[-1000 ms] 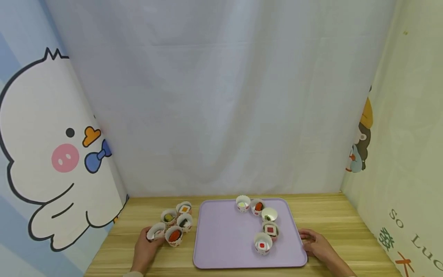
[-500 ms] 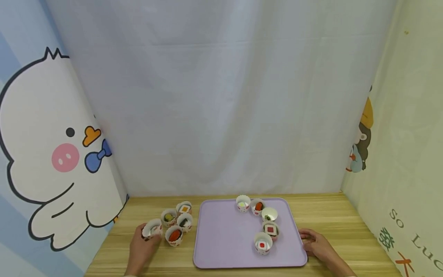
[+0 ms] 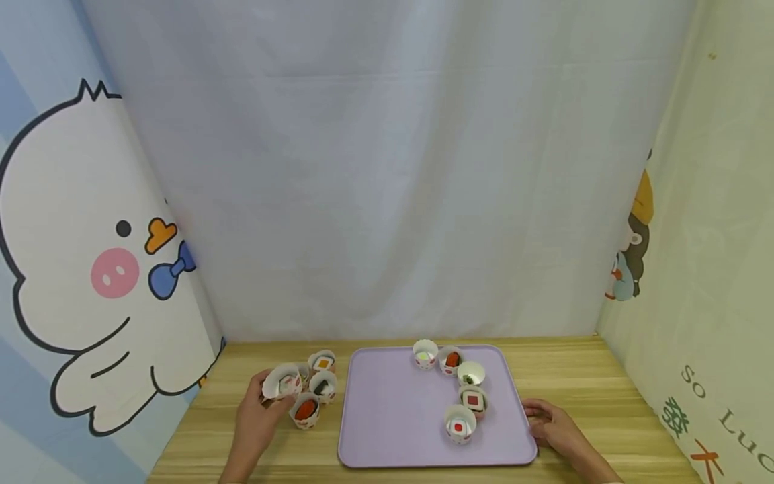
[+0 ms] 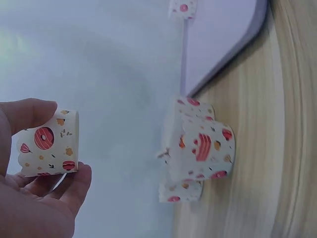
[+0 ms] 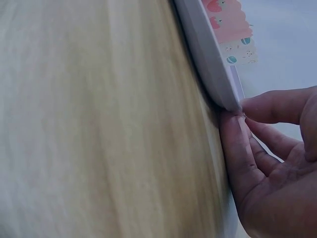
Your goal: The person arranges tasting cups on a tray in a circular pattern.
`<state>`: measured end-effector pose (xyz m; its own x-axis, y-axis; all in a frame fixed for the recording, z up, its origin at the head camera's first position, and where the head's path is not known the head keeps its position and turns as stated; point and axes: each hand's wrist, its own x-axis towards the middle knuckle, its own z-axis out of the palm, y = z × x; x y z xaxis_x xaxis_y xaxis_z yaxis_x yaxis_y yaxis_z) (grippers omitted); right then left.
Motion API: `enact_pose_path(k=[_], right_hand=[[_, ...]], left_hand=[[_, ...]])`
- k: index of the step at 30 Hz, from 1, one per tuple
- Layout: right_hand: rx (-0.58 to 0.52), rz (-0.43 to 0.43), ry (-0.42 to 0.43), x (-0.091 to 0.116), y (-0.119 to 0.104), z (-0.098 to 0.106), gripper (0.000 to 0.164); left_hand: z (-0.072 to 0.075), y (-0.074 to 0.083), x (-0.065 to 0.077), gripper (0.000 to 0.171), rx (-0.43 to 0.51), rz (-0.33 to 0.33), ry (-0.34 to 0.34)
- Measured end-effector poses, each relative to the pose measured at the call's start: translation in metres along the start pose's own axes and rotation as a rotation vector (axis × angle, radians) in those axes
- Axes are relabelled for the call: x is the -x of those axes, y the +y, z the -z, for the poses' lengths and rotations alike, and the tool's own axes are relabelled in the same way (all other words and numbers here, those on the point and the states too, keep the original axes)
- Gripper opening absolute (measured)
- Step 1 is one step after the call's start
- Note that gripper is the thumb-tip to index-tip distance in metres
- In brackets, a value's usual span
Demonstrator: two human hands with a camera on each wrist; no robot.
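Note:
My left hand (image 3: 256,413) grips a white paper baking cup (image 4: 48,144) printed with doughnuts, thumb on one side and fingers on the other. In the head view this cup (image 3: 283,382) is off the table, in front of another cup that it partly hides. Several more cups stand close by, one with an orange-red piece (image 3: 307,409) inside. At the right edge of the lilac tray (image 3: 399,430), my right hand (image 3: 553,425) rests. The right wrist view shows its thumb and forefinger pinching the tray's rim (image 5: 218,74).
Several filled paper cups stand along the tray's right half, the nearest being a white cup (image 3: 460,425) with a red-centred piece. The wooden table (image 3: 580,376) ends at a pale curtain (image 3: 387,202) behind. Printed cloths hang on the left and right.
My left hand has lifted the paper cup from the table, first to the left, then up and back to the right. The right hand and tray have stayed in place.

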<state>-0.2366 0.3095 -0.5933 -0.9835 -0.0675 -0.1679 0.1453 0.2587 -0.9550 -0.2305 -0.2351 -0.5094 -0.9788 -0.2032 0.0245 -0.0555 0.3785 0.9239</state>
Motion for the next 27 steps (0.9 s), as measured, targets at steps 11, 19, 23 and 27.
enact_pose_path(k=[11, 19, 23, 27], right_hand=[[-0.001, -0.009, -0.001, 0.000, 0.001, 0.000, 0.062], [-0.012, 0.007, -0.014, -0.001, 0.003, 0.001, 0.061], [-0.011, 0.005, -0.016, 0.000, 0.003, 0.001, 0.061], [-0.011, 0.001, -0.009, 0.000, 0.001, 0.000, 0.061]], left_hand=[[-0.030, 0.034, 0.013, 0.063, 0.010, -0.150, -0.035], [-0.062, 0.041, 0.019, 0.067, 0.085, -0.234, -0.121], [-0.078, 0.043, 0.023, 0.065, 0.117, -0.251, -0.165], [-0.093, 0.045, 0.027, 0.063, 0.096, -0.269, -0.196]])
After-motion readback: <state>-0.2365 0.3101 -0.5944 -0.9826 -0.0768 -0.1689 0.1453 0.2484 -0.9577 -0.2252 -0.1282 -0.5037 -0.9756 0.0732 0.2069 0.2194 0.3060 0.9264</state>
